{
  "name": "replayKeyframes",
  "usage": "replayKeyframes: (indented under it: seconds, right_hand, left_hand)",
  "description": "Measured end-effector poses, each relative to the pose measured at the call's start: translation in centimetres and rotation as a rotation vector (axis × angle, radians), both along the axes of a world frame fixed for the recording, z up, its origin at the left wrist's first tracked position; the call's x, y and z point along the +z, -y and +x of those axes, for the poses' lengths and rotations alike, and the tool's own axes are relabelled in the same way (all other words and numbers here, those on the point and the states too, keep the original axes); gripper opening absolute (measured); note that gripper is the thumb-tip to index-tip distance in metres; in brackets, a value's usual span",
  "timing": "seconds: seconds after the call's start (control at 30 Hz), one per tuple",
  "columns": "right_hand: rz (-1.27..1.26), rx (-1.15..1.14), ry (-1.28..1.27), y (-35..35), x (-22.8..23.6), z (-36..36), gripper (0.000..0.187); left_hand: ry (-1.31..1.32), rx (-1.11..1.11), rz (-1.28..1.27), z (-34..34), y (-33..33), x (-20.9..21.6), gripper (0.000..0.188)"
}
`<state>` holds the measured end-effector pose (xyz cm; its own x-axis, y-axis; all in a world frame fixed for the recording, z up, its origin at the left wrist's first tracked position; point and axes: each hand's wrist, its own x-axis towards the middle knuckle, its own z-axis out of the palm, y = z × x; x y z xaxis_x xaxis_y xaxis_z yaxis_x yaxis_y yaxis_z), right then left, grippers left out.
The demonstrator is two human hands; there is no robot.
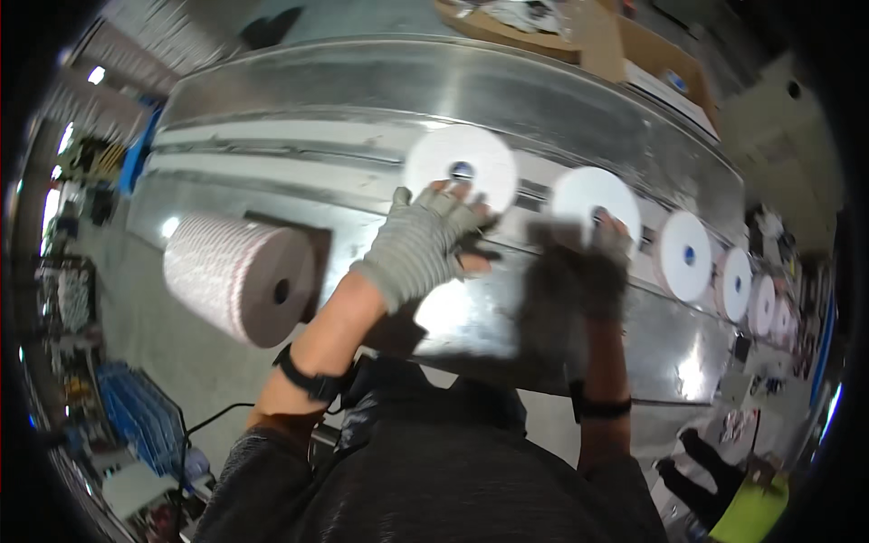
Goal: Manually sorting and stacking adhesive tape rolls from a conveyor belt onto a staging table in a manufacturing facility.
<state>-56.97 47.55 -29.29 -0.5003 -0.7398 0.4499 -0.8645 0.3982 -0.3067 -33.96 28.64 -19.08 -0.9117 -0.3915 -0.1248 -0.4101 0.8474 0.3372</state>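
Note:
Two white rolls with dark-lined core holes, the left roll (430, 158) and the right roll (575, 195), sit with their round ends facing up on a long metal conveyor table (299, 204). My left hand (412, 249), in a grey fingerless glove, lies over the lower edge of the left roll with fingers spread near its core. On the right roll, my gloved right hand (605, 271) reaches up with its fingertips at the core hole. That hand is dark and somewhat blurred, but its fingers look stretched out.
A large roll (213, 276) wound in white and reddish material stands at the table's left front edge. More white rolls (685, 255) line up to the right. Beyond the table are cardboard boxes (665, 68). Blue crates (140, 416) lie lower left; another person (747, 507) is lower right.

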Motion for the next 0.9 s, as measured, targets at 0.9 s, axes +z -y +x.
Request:
replayKeyframes:
  seconds: [0.9]
  right_hand:
    - [-0.856, 0.582, 1.709, 15.1, 4.0, 28.1, 0.087]
  left_hand:
    - [-0.143, -0.172, -0.136, 26.5, 15.4, 3.5, 0.075]
